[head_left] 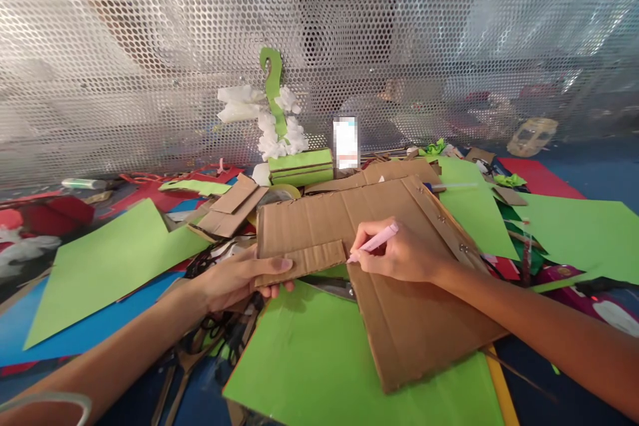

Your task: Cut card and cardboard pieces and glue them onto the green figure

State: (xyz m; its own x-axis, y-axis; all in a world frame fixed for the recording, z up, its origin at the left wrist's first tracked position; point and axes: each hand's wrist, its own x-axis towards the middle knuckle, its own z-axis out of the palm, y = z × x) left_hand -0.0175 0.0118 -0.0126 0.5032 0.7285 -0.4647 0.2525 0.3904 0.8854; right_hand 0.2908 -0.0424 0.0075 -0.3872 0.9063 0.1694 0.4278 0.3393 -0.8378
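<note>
My left hand point(239, 279) is closed on a narrow cardboard strip point(312, 259), thumb on top and fingers underneath. The strip lies along the lower left edge of a large brown cardboard sheet point(414, 326), which has a piece cut out of its near left corner. In my right hand point(394, 256) is a pink marker point(374, 241), pinched like a pen. Its tip meets the sheet just past the strip's right end. A dark metal blade point(332, 287) shows under the cardboard, its handle hidden. Green paper point(309, 353) lies beneath the sheet.
Behind the cardboard stands a green paper and cardboard figure point(274, 100) with white tufts. A perforated metal panel point(319, 20) closes off the back. Green sheets point(110, 266), cardboard scraps point(234, 206) and scissors point(184, 366) lie around. A clear jar point(532, 136) is far right.
</note>
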